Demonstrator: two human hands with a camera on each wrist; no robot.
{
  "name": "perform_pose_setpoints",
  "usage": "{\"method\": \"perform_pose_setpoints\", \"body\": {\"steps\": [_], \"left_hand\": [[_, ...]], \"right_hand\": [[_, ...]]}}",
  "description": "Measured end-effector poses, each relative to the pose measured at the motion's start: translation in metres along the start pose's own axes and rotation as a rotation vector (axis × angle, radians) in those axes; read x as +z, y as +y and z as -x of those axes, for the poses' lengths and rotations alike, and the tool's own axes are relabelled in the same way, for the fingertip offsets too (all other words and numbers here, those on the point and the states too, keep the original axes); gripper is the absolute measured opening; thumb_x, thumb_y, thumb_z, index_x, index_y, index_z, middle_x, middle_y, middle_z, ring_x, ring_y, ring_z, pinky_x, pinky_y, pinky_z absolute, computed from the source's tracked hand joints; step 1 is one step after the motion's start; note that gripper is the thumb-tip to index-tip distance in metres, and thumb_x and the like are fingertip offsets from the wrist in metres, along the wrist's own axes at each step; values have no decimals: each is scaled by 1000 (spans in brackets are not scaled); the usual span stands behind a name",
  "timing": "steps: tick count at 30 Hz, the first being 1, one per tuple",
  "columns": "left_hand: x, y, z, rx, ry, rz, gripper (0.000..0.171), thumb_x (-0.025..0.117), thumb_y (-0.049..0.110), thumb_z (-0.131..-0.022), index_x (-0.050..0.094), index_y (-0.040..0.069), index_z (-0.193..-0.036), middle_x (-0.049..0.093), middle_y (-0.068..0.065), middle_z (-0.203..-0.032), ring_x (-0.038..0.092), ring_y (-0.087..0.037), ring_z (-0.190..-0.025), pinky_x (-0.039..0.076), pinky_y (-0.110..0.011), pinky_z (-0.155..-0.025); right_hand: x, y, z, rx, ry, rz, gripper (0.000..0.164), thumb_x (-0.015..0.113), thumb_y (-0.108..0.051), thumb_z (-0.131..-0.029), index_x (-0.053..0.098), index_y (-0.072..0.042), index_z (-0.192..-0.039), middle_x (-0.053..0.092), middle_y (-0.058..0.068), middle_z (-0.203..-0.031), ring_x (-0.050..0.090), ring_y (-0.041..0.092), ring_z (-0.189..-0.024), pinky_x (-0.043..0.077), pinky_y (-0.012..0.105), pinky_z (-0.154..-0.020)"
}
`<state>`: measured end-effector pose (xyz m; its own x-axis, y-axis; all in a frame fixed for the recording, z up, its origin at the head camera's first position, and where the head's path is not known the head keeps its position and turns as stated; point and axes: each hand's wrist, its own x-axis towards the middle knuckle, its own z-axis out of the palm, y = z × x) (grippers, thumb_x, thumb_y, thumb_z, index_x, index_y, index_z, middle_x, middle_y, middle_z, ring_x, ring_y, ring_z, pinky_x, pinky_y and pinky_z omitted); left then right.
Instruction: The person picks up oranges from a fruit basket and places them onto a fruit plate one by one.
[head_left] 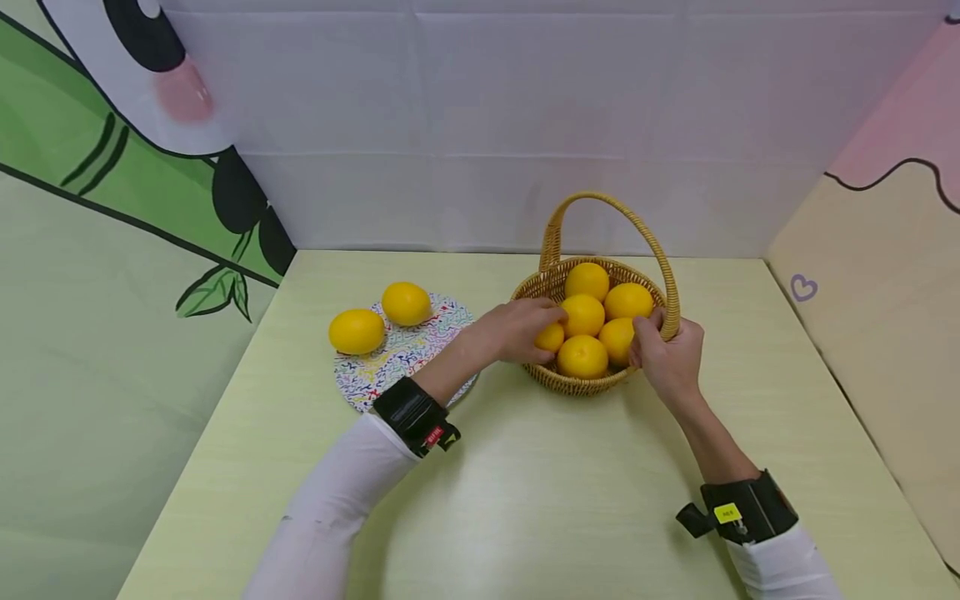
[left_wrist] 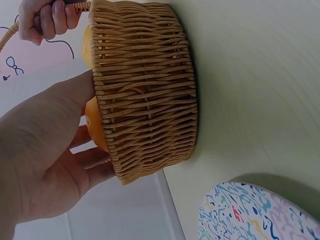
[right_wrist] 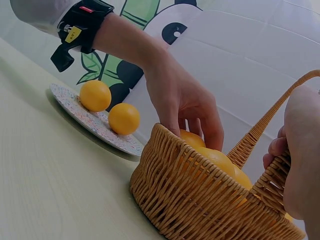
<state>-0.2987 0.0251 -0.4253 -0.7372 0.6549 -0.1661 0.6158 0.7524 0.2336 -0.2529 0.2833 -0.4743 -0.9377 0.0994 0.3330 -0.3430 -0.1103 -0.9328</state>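
Now the left hand (head_left: 521,329) curls its grip round the leftmost orange (head_left: 550,337) in the basket (head_left: 572,386), nearer the plate (head_left: 360,379) than the right hand (head_left: 670,354), which holds the handle (head_left: 551,243)

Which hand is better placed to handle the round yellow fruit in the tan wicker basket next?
Probably the left hand: its fingers reach inside the tan wicker basket, around a round yellow fruit, while the right hand is busy gripping the basket's handle.
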Motion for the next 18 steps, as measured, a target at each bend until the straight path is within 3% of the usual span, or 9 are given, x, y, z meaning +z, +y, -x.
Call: {"method": "perform_pose_setpoints", "body": {"steps": [12,18], "left_hand": [[3,-1,-2,32,43,1,59,82,29,-104,62,11,-157,64,-12,-158,66,-28,-137,60,-43,-116],[5,-2,-2,33,61,0,59,82,30,-103,63,11,-156,66,-12,-156,66,-27,-135,60,-42,-116]], "right_hand": [[-1,1,0,-7,-1,6,44,59,-2,-107,45,7,-67,48,8,-50,42,26,-40,40,32,-38],[-1,1,0,-4,-2,6,43,59,-2,-107,45,7,-67,48,7,-50,42,23,-40,41,28,-38]]}}
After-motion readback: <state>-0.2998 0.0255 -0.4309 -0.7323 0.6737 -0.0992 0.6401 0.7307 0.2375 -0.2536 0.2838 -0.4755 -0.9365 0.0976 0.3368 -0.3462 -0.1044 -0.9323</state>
